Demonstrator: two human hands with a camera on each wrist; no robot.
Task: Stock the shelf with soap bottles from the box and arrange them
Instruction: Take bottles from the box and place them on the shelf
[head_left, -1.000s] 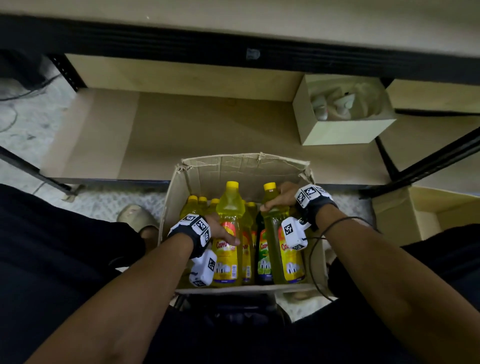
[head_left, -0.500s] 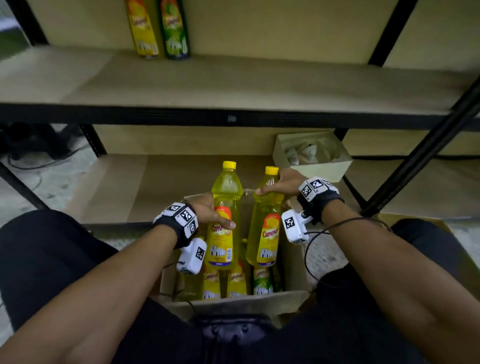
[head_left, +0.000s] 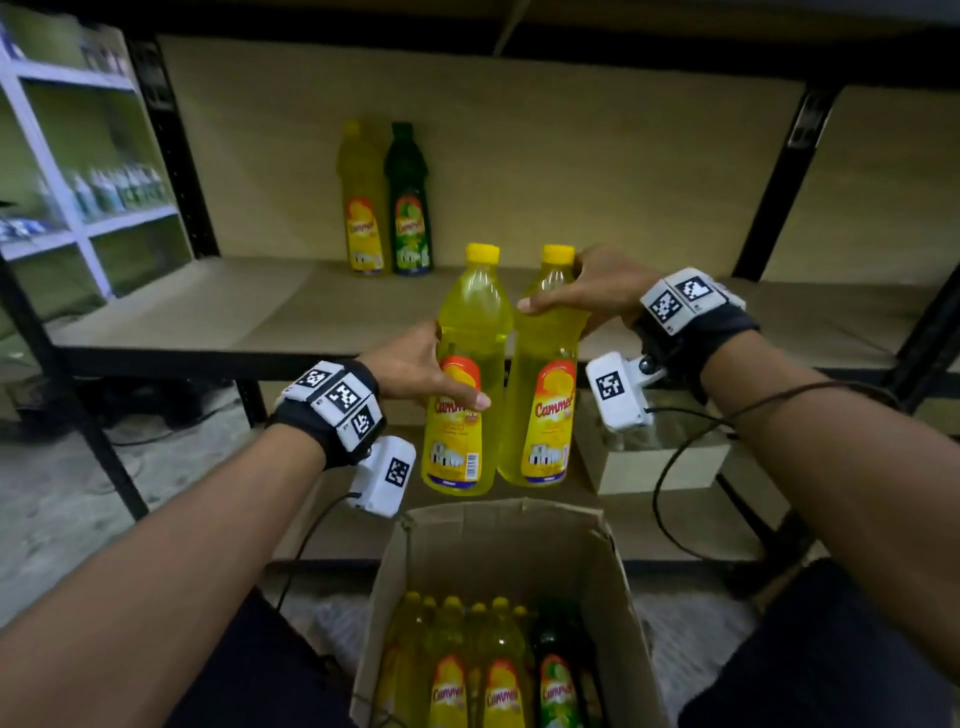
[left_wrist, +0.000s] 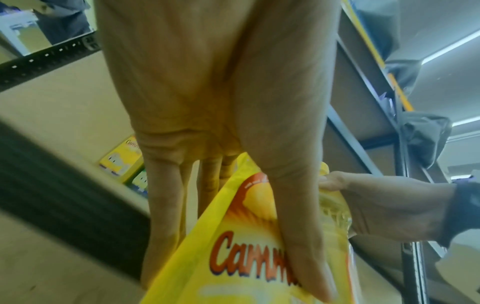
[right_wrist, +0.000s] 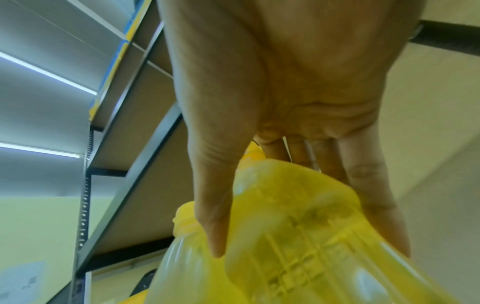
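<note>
Nearest to us, the open cardboard box (head_left: 498, 561) sits between our knees with more soap bottles (head_left: 467, 665) standing inside it, mostly yellow with one dark green at the right, so the stocking is, we judge, at an early stage. Above the box, in mid-air and short of the shelf edge, we carry two yellow bottles upright and just beside each other: our left hand (head_left: 415, 369) wraps the left bottle (head_left: 467, 374) at its waist, thumb across the top of the label, and our right hand (head_left: 587, 296) grips the right bottle (head_left: 543, 379) at its shoulder, just below the cap. Farther off lies the middle shelf board (head_left: 234, 312), and at its far back stand a yellow bottle (head_left: 362, 202) and a green bottle (head_left: 410, 202), touching or nearly so. The step in hand is the carry from box to shelf; the next move, as we read it, calls for lifting both bases over the shelf's front edge and setting them down upright, probably next to the pair at the back so that a row forms. The head view alone shows the box, the shelf and the gap left to cross. The left wrist view shows what it cannot: our left fingers (left_wrist: 161, 205) curled behind the bottle and the thumb pressed on the label, with the right hand in the background. The right wrist view shows the right thumb and fingers straddling the clear upper part of its bottle, though it is blurred.
</note>
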